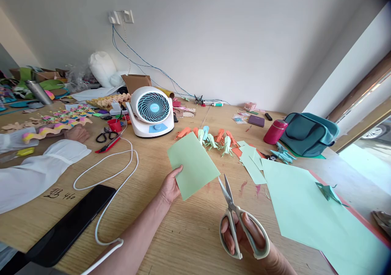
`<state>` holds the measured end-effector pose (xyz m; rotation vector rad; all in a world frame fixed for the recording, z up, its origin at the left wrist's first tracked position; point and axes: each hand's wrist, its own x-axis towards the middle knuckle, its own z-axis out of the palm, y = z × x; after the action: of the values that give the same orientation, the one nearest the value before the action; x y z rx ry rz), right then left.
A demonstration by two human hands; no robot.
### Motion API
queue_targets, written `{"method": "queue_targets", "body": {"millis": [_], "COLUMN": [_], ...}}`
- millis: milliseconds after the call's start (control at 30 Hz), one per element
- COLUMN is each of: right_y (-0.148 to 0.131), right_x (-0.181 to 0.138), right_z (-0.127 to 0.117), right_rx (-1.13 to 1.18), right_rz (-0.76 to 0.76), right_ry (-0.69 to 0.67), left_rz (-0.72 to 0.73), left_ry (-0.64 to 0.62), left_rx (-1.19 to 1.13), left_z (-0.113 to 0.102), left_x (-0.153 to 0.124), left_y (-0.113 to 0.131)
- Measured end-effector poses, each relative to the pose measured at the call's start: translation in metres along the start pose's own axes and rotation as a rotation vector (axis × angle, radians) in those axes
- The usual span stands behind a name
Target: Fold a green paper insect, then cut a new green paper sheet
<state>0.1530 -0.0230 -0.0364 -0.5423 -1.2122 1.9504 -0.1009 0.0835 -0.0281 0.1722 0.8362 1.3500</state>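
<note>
Our left hand (169, 188) pinches the near left edge of a green sheet (193, 165), thumb on top, and holds it tilted just above the tabletop (186, 238) in the middle of the scene. Our right hand (253, 234) is closed around the scissors (231, 204) - fingers through both pale loops - near us and to the right of the sheet. The blades stand slightly parted and point away from us, their tips just beside the sheet's near right corner; we cannot tell whether they touch it.

To the right lies a large mint sheet (305, 214) with a small folded teal figure (328, 192) on it. Beyond the green sheet, a row of folded paper figures (214, 138) in orange, green and blue stands on the wood, and farther left a white desk fan (152, 111) faces us. A white cable (106, 173) loops across the wood to the left, past a black phone (71, 222) lying flat near the edge. On the far right sit a pink bottle (275, 131) and a teal bag (308, 133) - just beside each other. At the left, another person's white sleeve (33, 169) rests on the wood.
</note>
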Motion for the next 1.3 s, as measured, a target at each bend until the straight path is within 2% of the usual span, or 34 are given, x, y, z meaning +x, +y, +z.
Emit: {"method": "queue_targets", "body": {"millis": [333,733,933,1300], "right_y": [-0.0021,-0.0071,-0.0014,-0.0078], "right_x": [0.0019,0.0036,0.0036,0.0018], "right_z": [0.0019,0.0064,0.0014,0.0069], "right_rx": [-0.007,0.004,0.000,-0.046], "right_rz": [-0.009,0.005,0.005,0.005], "right_ry": [0.010,0.049,0.049,0.090], "left_rz": [-0.018,-0.023,-0.011,0.016], "left_ry": [0.007,-0.118,-0.129,-0.168], "left_rx": [0.011,0.152,0.187,0.236], "left_z": [0.0031,0.0000,-0.0002,-0.0017], "left_x": [-0.0031,-0.0047,-0.0044,-0.0043], "left_y": [-0.0003,-0.0039,-0.0041,-0.0038]}}
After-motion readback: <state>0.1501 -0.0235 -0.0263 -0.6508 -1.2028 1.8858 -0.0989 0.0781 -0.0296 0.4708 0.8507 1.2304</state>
